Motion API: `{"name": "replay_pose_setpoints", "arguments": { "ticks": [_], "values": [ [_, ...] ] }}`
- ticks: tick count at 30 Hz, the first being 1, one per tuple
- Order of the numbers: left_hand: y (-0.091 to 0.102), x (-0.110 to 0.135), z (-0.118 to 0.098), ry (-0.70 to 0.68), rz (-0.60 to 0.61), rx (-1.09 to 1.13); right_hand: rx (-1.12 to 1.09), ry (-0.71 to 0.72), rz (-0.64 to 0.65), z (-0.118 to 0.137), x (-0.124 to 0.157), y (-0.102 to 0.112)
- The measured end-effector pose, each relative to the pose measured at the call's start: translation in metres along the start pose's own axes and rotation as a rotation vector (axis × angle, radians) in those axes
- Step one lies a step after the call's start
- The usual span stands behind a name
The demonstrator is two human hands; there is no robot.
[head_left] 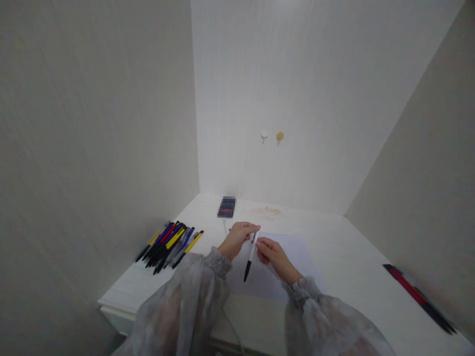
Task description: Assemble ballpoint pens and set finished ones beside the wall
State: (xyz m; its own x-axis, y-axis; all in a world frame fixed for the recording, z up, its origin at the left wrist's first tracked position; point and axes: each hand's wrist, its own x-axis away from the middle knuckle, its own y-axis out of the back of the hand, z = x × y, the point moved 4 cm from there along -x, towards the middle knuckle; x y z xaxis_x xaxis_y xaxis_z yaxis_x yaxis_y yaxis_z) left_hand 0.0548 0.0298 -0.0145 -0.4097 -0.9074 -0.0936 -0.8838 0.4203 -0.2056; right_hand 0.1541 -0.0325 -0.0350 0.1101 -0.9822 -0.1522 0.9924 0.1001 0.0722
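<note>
A pen (252,254) with a white barrel and a black lower end slants in front of me, its black tip pointing down toward me. My left hand (238,238) is closed on its upper end, the thumb and fingers pinching near the top. From the other side, the fingertips of my right hand (273,254) are pinched together against the barrel just below. Whether something small sits between those right fingertips is too fine to see. Under both hands lies a sheet of white paper (295,247) on the white table.
Left of my hands lies a pile of pens (168,245) in several colours, by the left wall. A few red and black pens (418,296) lie along the right wall. At the back is a dark blurred object (226,206), a pale cable near it. Two hooks (279,136) hang on the back wall.
</note>
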Motion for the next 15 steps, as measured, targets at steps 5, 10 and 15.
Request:
{"name": "replay_pose_setpoints", "arguments": {
  "ticks": [5,10,15],
  "values": [
    [-0.009,0.003,0.007,-0.022,0.090,0.010,-0.158,-0.011,-0.162,-0.005,-0.004,0.011],
    [0.006,0.007,0.018,0.102,-0.020,0.142,-0.415,0.094,-0.435,-0.001,-0.005,0.040],
    [0.003,0.006,0.027,0.133,0.000,0.382,-0.594,0.114,-0.508,-0.004,-0.005,0.053]
  ]
}}
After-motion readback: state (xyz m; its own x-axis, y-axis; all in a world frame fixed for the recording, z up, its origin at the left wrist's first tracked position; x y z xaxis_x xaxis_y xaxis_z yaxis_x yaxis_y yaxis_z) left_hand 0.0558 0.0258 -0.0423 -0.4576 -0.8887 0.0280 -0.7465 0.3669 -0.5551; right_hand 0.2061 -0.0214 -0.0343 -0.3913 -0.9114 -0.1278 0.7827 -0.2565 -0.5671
